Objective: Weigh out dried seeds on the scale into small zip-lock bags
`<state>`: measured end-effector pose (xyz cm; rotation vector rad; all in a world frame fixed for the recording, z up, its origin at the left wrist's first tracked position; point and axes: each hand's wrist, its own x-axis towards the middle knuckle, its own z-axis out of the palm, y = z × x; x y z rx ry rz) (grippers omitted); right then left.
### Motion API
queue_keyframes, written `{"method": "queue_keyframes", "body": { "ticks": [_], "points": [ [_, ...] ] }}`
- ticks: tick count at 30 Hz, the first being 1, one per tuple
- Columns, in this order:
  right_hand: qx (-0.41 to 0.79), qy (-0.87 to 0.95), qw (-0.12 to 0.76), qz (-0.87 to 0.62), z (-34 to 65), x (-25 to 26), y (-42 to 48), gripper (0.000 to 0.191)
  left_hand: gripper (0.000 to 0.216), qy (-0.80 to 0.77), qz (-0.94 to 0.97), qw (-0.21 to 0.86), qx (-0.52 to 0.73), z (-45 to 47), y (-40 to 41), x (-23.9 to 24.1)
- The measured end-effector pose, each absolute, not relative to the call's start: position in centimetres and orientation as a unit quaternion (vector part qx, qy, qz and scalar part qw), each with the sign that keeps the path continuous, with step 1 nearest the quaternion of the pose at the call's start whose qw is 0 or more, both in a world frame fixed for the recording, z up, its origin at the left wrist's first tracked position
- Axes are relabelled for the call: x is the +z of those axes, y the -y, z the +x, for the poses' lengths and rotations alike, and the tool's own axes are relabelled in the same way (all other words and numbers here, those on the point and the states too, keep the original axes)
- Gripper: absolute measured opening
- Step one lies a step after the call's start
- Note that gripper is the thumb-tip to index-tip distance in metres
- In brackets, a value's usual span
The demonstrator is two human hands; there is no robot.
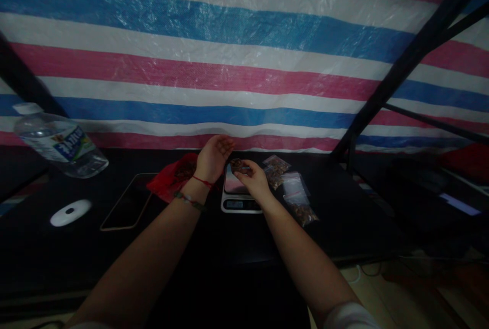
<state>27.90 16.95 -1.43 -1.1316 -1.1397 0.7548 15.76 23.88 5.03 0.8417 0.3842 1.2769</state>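
My right hand (254, 180) is closed on a small clear bag of brown bits (236, 165), held at the back part of a kitchen scale (241, 203). The scale has a shiny top and a small lit display, too dim to read. To the left of the bag, my left hand (214, 158) is raised with its palm turned inward. Its fingers are loosely stretched, and nothing shows in them. A red bag (164, 182) with dark brown pieces inside lies beside my left wrist, which partly hides it.
Filled clear zip bags (303, 212) lie right of the scale on the black table (344, 217). At the left are a phone (128, 204), a white oval object (71, 212) and a large plastic bottle (63, 140). A striped sheet (214, 79) hangs behind, with black metal bars (397, 79).
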Motion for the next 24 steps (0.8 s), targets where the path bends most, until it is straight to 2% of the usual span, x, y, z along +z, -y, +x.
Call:
{"method": "queue_keyframes", "body": {
  "ticks": [2,4,7,10,12,14,17,18,20,24],
  "points": [
    [0.317,0.499,0.635,-0.497,28.5,-1.7,-17.2,0.04,0.01,-0.259,0.462,0.618,0.581,14.3,-24.5,4.8],
    [0.291,0.498,0.64,-0.507,29.4,-2.0,-17.7,0.043,0.015,-0.382,0.583,0.448,0.56,12.2,-25.2,4.7],
    [0.229,0.502,0.646,-0.528,31.1,-2.6,-18.3,0.045,0.027,-0.496,0.745,0.18,0.408,9.2,-25.7,5.0],
    [0.176,0.52,0.633,-0.546,32.6,-3.2,-18.7,0.043,0.026,-0.524,0.79,0.066,0.311,8.5,-24.7,5.5],
    [0.156,0.538,0.608,-0.563,33.3,-3.4,-18.8,0.042,0.021,-0.466,0.829,0.065,0.303,9.1,-22.6,5.4],
    [0.137,0.557,0.573,-0.586,33.6,-3.7,-18.8,0.04,0.02,-0.337,0.893,0.125,0.272,9.7,-19.3,4.6],
    [0.114,0.585,0.519,-0.612,33.7,-4.1,-18.8,0.036,0.019,-0.186,0.952,0.179,0.164,10.0,-13.4,2.4],
    [0.114,0.592,0.506,-0.617,33.7,-4.2,-18.8,0.034,0.027,-0.153,0.961,0.192,0.128,9.8,-11.8,1.6],
    [0.121,0.601,0.489,-0.62,33.7,-4.5,-18.8,0.032,0.033,-0.133,0.968,0.196,0.081,9.3,-9.5,0.1],
    [0.116,0.604,0.479,-0.627,33.7,-4.9,-18.9,0.032,0.026,-0.173,0.965,0.189,0.06,8.4,-9.2,-1.5]
  ]
}}
